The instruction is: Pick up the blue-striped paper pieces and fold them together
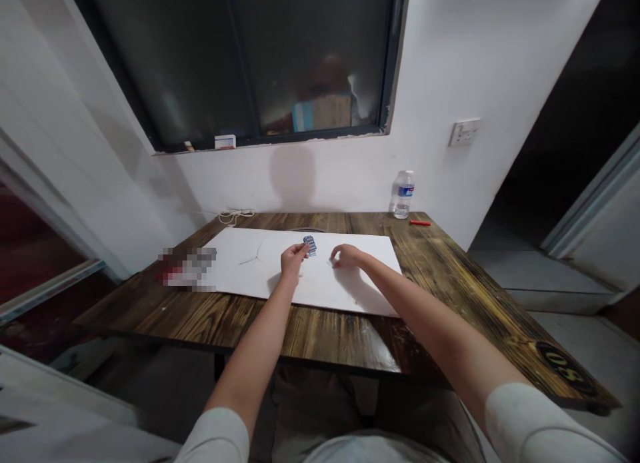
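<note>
Small blue-and-dark patterned cards (310, 244), slightly fanned, are pinched upright between the thumb and fingers of my left hand (294, 258). To the right, my right hand (347, 256) is low over the white board (365, 244), with its fingers bent down and closed on a small pale piece (331, 263) that looks like a card. Its face is too small to read. A thin, dark, branched wire or twig (257, 256) lies on the board left of my left hand.
The board rests on a dark wooden table (430, 263). At the back right stand a clear water bottle (403, 195) and a red pen (420, 222). A coiled pale cord (235, 214) lies at the back left. A blurred-out item (193, 270) covers the board's left end.
</note>
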{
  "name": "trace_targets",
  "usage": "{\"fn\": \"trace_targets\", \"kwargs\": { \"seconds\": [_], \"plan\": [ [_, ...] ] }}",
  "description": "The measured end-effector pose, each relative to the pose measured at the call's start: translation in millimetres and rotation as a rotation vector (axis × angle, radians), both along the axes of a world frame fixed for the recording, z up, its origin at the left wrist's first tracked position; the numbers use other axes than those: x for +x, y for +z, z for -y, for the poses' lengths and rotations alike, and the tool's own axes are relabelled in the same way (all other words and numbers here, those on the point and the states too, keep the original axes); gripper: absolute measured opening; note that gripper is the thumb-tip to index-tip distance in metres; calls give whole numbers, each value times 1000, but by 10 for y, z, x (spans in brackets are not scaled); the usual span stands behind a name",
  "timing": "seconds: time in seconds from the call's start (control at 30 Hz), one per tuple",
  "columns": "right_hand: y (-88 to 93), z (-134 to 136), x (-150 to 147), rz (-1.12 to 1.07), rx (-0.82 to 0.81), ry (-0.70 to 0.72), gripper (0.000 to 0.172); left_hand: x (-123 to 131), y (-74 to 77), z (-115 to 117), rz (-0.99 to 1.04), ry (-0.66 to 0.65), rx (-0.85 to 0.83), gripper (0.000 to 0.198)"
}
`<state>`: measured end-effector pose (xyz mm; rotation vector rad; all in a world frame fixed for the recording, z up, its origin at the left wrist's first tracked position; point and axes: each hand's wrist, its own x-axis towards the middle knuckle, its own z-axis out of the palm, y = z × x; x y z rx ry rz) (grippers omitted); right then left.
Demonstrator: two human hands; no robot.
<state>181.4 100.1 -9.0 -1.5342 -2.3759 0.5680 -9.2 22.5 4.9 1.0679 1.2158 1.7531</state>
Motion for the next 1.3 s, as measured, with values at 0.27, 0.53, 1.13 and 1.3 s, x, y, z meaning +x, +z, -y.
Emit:
{"fn": "trace_targets", "kwargs": {
  "seconds": [0.27, 0.53, 1.13, 1.3],
  "plan": [
    [84, -55, -64, 131, -12, 104, 42, -1, 5, 5, 5, 14, -15, 40],
    [152, -73, -117, 196, 29, 173, 44, -6, -8, 0, -1, 16, -20, 35],
    [-27, 250, 68, -375, 212, 106, 18, -6, -30, 11, -46, 13, -58, 36],
    [-114, 427, 100, -620, 267, 95, 2, 13, -39, 39, -91, -10, -81, 37]
  ]
}}
